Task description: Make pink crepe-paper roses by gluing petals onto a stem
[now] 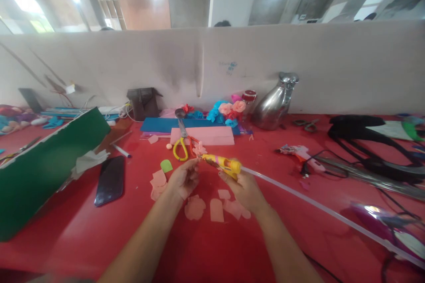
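Observation:
My right hand (244, 188) is closed round a yellow glue gun (223, 163) with a long clear glue stick (318, 208) trailing out to the right. Its nozzle points left at a small pink paper piece (199, 149) pinched in my left hand (183, 179). Both hands hover over the red table (212, 247). Several cut pink paper petals (216, 209) lie under and around them, with one green scrap (166, 166) to the left. Yellow-handled scissors (181, 139) lie just beyond my hands.
A black phone (110, 180) and a green board (43, 166) lie left. Pink paper (212, 135) on blue sheets, paper flowers (229, 110) and a metal jug (274, 104) stand at the back. A second glue gun (300, 154), wires and black straps (372, 141) lie right.

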`<state>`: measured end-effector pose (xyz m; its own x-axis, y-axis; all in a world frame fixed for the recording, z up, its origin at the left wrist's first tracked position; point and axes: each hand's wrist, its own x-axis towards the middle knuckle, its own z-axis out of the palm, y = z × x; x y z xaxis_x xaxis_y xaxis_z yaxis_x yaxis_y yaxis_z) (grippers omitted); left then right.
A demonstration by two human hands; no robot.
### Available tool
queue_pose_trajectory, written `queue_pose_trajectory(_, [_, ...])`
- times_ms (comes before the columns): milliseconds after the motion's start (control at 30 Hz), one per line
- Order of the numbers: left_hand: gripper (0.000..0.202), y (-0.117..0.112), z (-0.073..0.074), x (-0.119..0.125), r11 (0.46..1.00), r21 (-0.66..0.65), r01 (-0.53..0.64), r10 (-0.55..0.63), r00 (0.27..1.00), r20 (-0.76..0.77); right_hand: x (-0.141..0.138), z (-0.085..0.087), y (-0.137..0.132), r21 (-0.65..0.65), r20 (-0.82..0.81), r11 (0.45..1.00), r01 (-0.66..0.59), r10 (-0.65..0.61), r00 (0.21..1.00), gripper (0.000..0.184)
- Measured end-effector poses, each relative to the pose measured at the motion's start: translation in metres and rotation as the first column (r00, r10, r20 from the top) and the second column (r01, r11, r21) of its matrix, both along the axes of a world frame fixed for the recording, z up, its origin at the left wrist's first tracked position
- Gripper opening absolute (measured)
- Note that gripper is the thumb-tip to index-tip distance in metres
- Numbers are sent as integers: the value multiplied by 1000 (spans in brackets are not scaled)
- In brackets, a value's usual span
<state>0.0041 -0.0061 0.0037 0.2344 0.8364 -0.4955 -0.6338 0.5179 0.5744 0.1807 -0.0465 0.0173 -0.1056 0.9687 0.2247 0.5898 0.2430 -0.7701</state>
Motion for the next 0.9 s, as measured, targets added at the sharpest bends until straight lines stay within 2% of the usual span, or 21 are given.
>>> queue_pose_trajectory(267, [14, 0, 2, -3, 1000, 12, -5, 5, 1000, 17, 4, 2, 3, -52, -134, 998, 19, -26, 991, 28])
queue_pose_trajectory(367, [13, 0, 3, -3, 1000, 10, 10, -10, 999, 44, 13, 1, 10, -162, -172, 981, 111, -138, 975, 32])
queue_pose_trajectory(500, [13, -1, 4, -3, 999, 42, 26, -30, 995, 99, 34, -8, 24, -341, -114, 896, 285, -340, 933, 36])
queue_pose_trajectory(600, [15, -3, 5, -4, 996, 76, 51, -59, 991, 120, 53, -15, 31, -399, 100, 794, 458, -459, 883, 36])
queue_pose_trajectory(667, [15, -4, 7, -3, 994, 93, 61, -73, 988, 135, 62, -15, 31, -303, 339, 750, 587, -491, 802, 37])
queue_pose_trajectory(733, [14, -5, 8, -3, 992, 105, 72, -88, 984, 153, 65, -11, 26, -85, 538, 728, 681, -542, 646, 36])
queue_pose_trajectory(800, [14, -6, 10, -3, 990, 113, 85, -103, 981, 165, 57, -3, 20, 153, 582, 705, 692, -630, 514, 32])
queue_pose_trajectory(833, [13, -6, 10, -2, 989, 116, 91, -110, 980, 168, 49, 2, 18, 236, 537, 712, 662, -663, 521, 29])
queue_pose_trajectory(867, [13, -7, 10, -2, 988, 120, 99, -118, 978, 170, 39, 6, 16, 283, 458, 746, 603, -657, 599, 26])
queue_pose_trajectory(900, [13, -8, 11, -2, 987, 124, 105, -126, 977, 170, 26, 9, 16, 264, 366, 814, 518, -581, 727, 23])
